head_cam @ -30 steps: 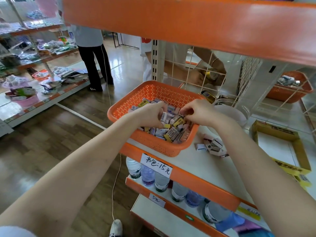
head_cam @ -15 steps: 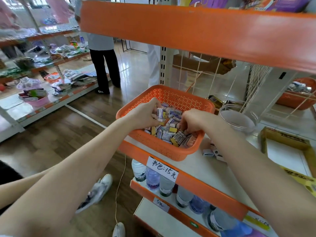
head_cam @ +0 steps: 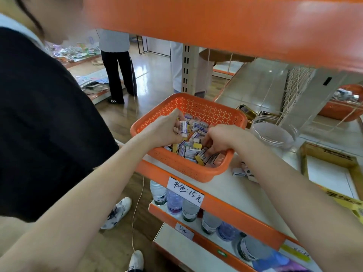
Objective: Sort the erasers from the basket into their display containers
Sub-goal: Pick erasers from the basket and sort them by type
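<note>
Shelf (head_cam: 225, 185), centre frame: orange basket (head_cam: 188, 169) at its front edge, heaped with small wrapped erasers (head_cam: 193, 152). Clear jar (head_cam: 275, 134) and cardboard tray (head_cam: 306, 156) lie right of the basket, so nearer the right hand (head_cam: 220, 138). Left hand (head_cam: 165, 130), over the basket's left rim, pinches one eraser (head_cam: 184, 128), long axis roughly upright. Right hand's fingers are curled into the heap; whether they grip anything, cannot tell.

Head-worn view, down, near shelf (head_cam: 231, 193)
</note>
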